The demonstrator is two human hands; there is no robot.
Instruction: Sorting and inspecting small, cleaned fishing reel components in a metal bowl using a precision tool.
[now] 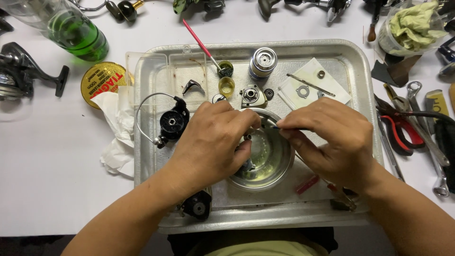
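over the small steel bowl (pixel 265 163) in the metal tray (pixel 360 66), the left hand (pixel 213 137) pinched a small reel part (pixel 247 137), fingers closed. the right hand (pixel 332 137) gripped a thin brush (pixel 275 126). steady, short strokes over the bowl seemed wisest, catching drips.

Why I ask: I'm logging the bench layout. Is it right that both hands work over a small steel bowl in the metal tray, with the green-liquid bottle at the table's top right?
Not quite. In the head view, both hands, left hand and right hand, do work over the steel bowl in the metal tray, but the green-liquid bottle lies at the table's top left, not top right.
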